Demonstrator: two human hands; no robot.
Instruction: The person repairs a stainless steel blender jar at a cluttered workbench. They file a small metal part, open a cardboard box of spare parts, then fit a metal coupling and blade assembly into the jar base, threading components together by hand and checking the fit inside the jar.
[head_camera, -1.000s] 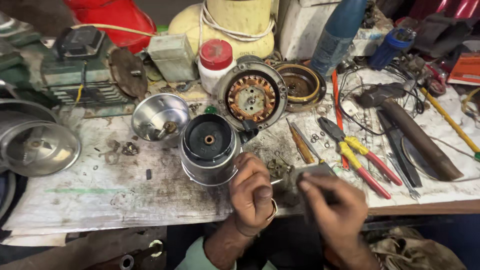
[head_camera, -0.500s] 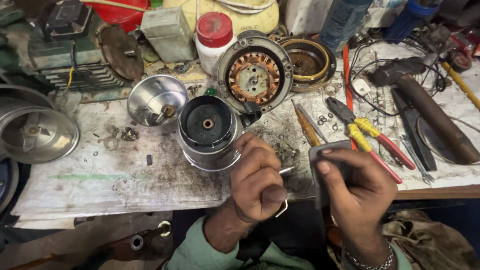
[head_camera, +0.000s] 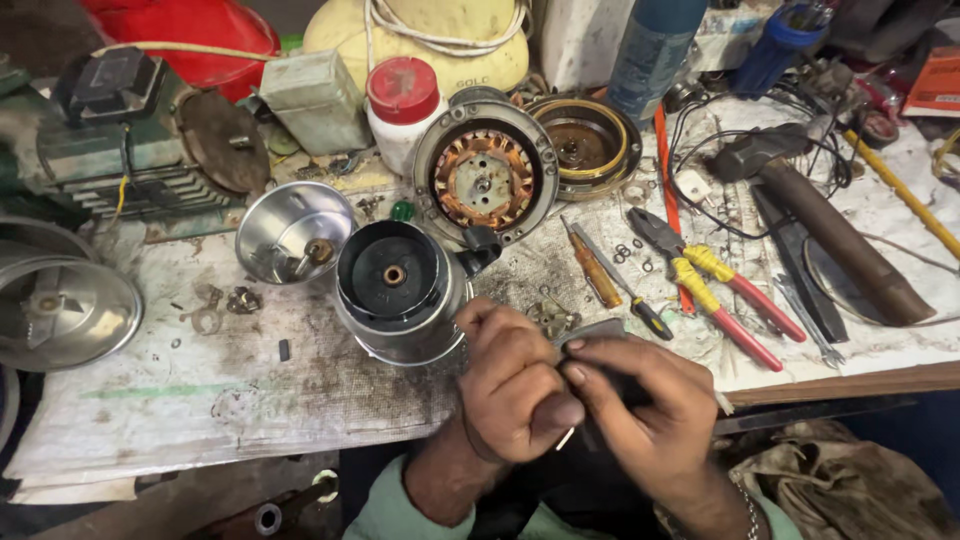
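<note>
Grip: your left hand (head_camera: 515, 385) and right hand (head_camera: 650, 410) pinch one small dark part (head_camera: 590, 335) together.
Risk: the part may slip into the clutter beside your grip.

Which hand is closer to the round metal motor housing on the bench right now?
Left. The left hand lies right against the motor housing, at its lower right edge; the right hand is farther right, beyond the left.

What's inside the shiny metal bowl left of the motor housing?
Inside the bowl, a short spindle with a brownish tip sticks up from the bottom. Its near wall hides the rest of the floor.
</note>
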